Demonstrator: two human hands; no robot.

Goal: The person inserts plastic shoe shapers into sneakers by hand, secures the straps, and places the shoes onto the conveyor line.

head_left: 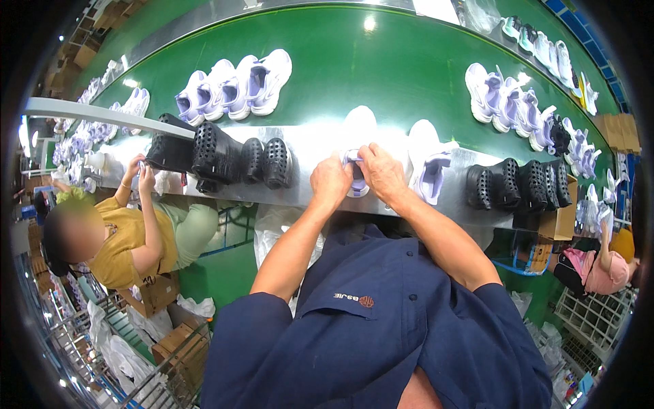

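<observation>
A white sneaker (360, 123) with a lavender lining lies in front of me on the metal ledge, toe pointing away. My left hand (331, 181) grips the left side of its opening, fingers closed. From the other side my right hand (383, 173) pinches the tongue and collar area at the top of the opening. Both hands partly cover the middle of the shoe. Just right of my right hand sits a second white sneaker (430, 178), lavender inside, touched by neither hand.
Black perforated shoe-shaped pieces stand in groups left (216, 151) and right (506, 183). Rows of white-and-lavender sneakers (271, 82) lie on the green belt (381, 61). A person in yellow (136, 235) works at left, one in pink (603, 269) at far right. A grey bar (102, 116) crosses at left.
</observation>
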